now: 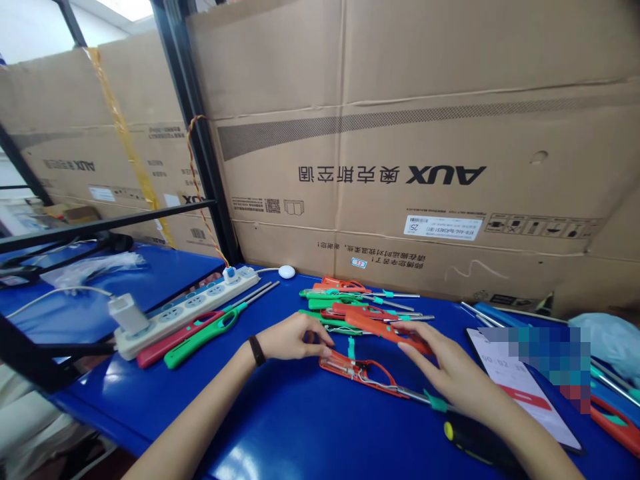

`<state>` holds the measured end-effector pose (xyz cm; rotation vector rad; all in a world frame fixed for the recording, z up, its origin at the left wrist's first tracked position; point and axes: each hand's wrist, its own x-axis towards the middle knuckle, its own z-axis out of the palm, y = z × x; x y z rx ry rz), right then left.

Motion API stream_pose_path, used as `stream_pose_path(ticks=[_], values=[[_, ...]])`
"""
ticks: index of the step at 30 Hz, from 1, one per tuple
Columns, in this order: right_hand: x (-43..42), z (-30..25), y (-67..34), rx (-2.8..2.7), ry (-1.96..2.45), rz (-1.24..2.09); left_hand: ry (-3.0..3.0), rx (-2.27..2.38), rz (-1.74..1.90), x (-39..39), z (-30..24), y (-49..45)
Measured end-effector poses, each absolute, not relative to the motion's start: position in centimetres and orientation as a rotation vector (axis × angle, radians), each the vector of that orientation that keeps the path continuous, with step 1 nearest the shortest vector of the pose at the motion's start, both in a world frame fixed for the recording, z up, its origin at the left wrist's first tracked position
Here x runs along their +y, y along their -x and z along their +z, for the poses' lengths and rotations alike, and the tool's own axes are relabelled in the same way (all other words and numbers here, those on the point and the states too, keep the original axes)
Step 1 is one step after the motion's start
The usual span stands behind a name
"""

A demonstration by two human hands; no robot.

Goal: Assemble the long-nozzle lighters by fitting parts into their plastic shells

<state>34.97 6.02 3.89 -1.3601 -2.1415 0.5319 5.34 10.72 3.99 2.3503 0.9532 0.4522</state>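
While the left hand [291,337] and right hand [453,377] hover apart, the opened red lighter casing [357,371] lies just below both, its long axis slanting down toward the right hand. The left hand grips nothing; whether the right fingertips [411,347] hold the orange lighter [387,331] is unclear.

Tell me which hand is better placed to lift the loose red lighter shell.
Right, probably: the right hand has its fingers on the red lighter shell, while the left hand sits beyond its other end.
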Motion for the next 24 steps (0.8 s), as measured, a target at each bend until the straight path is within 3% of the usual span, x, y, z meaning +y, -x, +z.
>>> stream_pose_path(ticks=[8, 24], values=[[4.9, -0.6, -33.4, -2.221, 1.461, 0.424, -2.316, 0.88, 0.375, 10.9, 3.6, -5.6], [5.9, -3.2, -33.7, -2.313, 1.345, 0.104, -1.994, 0.911, 0.27, 11.4, 2.1, -5.5]])
